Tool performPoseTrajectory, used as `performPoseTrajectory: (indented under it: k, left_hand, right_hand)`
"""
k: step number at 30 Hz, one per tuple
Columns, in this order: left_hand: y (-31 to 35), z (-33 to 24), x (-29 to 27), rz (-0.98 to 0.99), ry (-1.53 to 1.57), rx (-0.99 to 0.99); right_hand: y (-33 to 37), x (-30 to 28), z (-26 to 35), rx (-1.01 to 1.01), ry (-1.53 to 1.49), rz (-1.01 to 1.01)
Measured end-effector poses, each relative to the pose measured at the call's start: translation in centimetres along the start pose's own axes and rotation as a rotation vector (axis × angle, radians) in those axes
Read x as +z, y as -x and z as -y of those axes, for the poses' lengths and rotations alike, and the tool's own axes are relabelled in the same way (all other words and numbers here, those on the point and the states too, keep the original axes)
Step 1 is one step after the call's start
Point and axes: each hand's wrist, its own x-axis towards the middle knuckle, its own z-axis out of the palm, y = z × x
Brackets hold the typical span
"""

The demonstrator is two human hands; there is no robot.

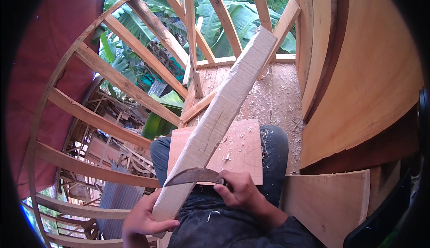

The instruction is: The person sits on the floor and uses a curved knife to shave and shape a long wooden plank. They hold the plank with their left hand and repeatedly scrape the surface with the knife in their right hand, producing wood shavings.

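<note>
A long pale wooden plank (217, 113) slants from my lap up toward the far right. Its near end lies in my left hand (145, 217), with the thumb over the face and the fingers hidden behind. My right hand (242, 190) is closed round the handle of a curved knife (192, 176). The dark blade lies across the plank's lower part, its tip toward the left edge. Below the plank, a square board (244, 140) rests over my thighs, with wood shavings scattered on it.
At the left, wooden railing slats (114, 77) fan out, with leaves and stacked timber beyond. Shavings cover the plank floor (280, 95) ahead. Large wooden panels (363, 77) stand at the right. Another board (329, 198) is by my right side. A thin wooden strip (286, 19) crosses behind the plank.
</note>
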Motion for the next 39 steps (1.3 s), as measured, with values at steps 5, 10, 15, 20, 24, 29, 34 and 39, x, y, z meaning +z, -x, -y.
performPoseTrajectory:
  k: [5, 10, 15, 20, 24, 29, 34, 39]
  left_hand:
    - [0.2, -0.5, -0.6, 0.025, -0.207, 0.062]
    - [1.2, -1.9, -1.4, 0.056, -0.229, 0.051]
    - [1.2, -1.9, -2.4, 0.117, -0.250, -0.004]
    - [1.2, -1.2, -1.8, 0.171, -0.206, -0.007]
    - [1.3, -1.5, -1.5, 0.146, -0.135, -0.050]
    - [1.1, -1.8, -1.4, 0.160, -0.168, -0.030]
    - [0.6, -2.0, -0.7, 0.124, -0.087, -0.153]
    - [0.8, -0.8, -1.2, 0.203, -0.236, 0.116]
  right_hand:
    - [-0.2, 0.4, -1.5, 0.110, 0.083, -0.133]
    - [-0.6, -0.5, -3.5, 0.083, 0.280, -0.197]
    - [0.4, 1.8, -1.0, -0.004, 0.040, -0.040]
    - [1.4, 1.1, -2.7, 0.152, 0.191, -0.126]
    - [1.0, 0.7, -3.5, 0.130, 0.274, -0.259]
    - [2.1, 1.9, -2.1, 0.094, 0.109, -0.136]
    - [1.3, -0.2, -3.5, 0.138, 0.281, -0.226]
    - [2.3, 0.4, -3.6, 0.165, 0.337, -0.182]
